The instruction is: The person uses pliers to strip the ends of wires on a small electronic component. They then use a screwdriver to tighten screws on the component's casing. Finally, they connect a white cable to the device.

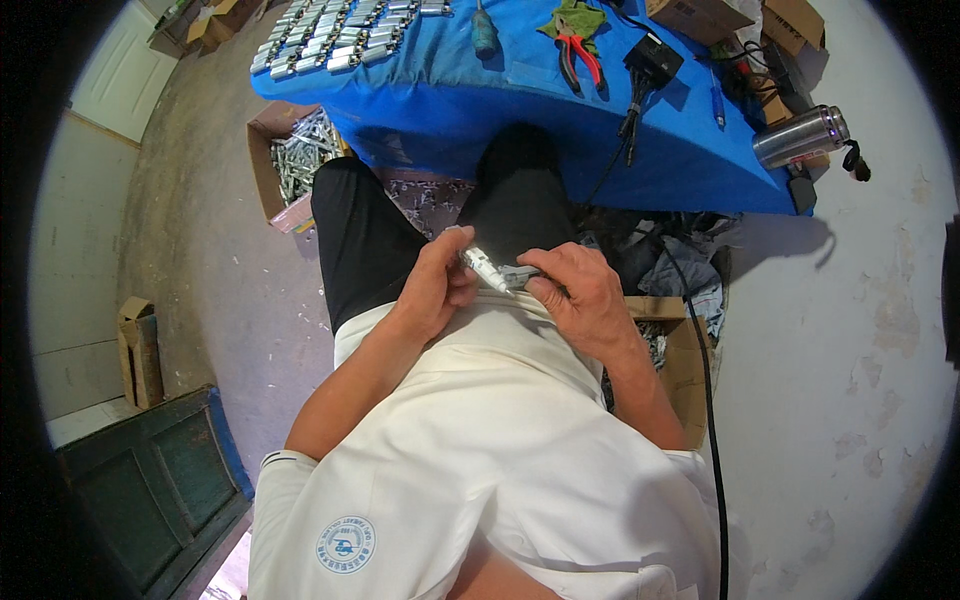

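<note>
Over my lap, my left hand (438,282) is closed around one end of a slim, silvery-white metal part (484,268), which slants down to the right. My right hand (580,295) grips a small grey piece (518,274) between thumb and fingers. Its tip meets or overlaps the lower end of the silvery part; whether the two are joined I cannot tell. Many similar-looking silver parts (330,36) lie in rows on the blue-covered table (430,125) in front of me.
A screwdriver (484,36), red-handled pliers (580,62), a black adapter (653,62) and a steel bottle (800,138) are on the table. Cardboard boxes with metal parts stand left (262,165) and right (685,375). A black cable (712,420) hangs by my right arm.
</note>
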A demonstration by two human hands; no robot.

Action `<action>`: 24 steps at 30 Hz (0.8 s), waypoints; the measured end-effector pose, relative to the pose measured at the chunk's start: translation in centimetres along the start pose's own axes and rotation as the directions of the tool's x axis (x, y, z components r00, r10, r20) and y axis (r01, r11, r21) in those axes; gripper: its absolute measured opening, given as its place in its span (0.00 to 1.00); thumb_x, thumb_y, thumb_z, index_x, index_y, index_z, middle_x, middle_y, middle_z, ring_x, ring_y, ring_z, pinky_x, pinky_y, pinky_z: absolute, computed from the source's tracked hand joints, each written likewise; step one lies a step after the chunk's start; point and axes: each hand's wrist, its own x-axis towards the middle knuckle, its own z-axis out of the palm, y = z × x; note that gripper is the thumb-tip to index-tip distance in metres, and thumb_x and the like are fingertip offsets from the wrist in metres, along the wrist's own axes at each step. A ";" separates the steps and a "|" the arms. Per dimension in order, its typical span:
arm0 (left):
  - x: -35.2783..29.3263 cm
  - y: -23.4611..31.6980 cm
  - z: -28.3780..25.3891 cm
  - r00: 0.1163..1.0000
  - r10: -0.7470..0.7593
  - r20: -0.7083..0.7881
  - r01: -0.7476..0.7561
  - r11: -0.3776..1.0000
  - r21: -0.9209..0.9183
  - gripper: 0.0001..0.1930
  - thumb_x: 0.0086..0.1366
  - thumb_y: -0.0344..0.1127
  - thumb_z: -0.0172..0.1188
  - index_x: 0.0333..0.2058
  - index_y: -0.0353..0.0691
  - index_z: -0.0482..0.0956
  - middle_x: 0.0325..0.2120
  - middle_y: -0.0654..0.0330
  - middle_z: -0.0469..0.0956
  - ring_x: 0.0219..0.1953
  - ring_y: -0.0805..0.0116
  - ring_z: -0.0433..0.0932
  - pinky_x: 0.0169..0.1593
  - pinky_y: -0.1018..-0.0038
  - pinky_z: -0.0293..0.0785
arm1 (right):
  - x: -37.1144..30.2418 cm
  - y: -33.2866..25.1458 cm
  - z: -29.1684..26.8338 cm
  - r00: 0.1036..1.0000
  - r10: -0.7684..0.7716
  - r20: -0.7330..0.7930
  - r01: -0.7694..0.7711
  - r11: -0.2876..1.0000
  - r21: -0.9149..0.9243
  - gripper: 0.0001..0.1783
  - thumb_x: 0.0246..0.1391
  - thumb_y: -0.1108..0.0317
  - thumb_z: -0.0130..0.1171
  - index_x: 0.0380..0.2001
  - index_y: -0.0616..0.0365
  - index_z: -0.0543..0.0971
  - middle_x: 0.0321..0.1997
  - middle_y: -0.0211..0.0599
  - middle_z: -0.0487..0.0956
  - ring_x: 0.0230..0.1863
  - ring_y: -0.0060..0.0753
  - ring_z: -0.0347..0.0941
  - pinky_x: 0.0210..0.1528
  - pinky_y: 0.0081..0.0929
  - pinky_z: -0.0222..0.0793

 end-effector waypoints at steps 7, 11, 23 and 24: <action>-0.1 -0.2 0.3 0.998 -0.035 0.046 0.029 0.991 0.128 0.16 0.62 0.51 0.57 0.25 0.47 0.71 0.18 0.67 0.70 0.19 0.79 0.60 0.22 0.80 0.51 | -0.2 0.6 -0.3 0.986 0.107 0.130 -0.148 0.918 0.369 0.15 0.54 0.68 0.61 0.46 0.55 0.79 0.34 0.37 0.79 0.36 0.33 0.75 0.41 0.28 0.70; 0.5 -0.3 0.0 0.985 -0.106 0.135 0.070 0.967 0.244 0.21 0.64 0.59 0.53 0.27 0.47 0.73 0.20 0.64 0.73 0.20 0.78 0.62 0.23 0.80 0.53 | -0.3 0.9 -0.5 0.947 0.248 0.205 -0.321 0.768 0.554 0.17 0.61 0.64 0.57 0.50 0.60 0.78 0.32 0.31 0.78 0.35 0.21 0.71 0.37 0.21 0.68; 1.3 -0.9 -0.5 0.993 -0.103 0.048 0.076 0.916 0.393 0.27 0.65 0.65 0.46 0.27 0.44 0.73 0.21 0.64 0.72 0.24 0.76 0.62 0.26 0.78 0.55 | 0.0 0.1 -0.2 0.861 0.440 0.255 -0.474 0.517 0.713 0.22 0.63 0.59 0.55 0.54 0.62 0.74 0.29 0.26 0.75 0.28 0.15 0.68 0.30 0.17 0.67; 1.4 -0.9 -0.7 0.994 -0.082 0.065 0.051 0.918 0.393 0.27 0.64 0.65 0.46 0.27 0.44 0.73 0.21 0.64 0.72 0.24 0.76 0.62 0.26 0.78 0.55 | 0.1 -0.2 -0.2 0.862 0.441 0.249 -0.479 0.550 0.684 0.22 0.63 0.59 0.55 0.55 0.61 0.74 0.29 0.26 0.75 0.28 0.15 0.68 0.29 0.17 0.67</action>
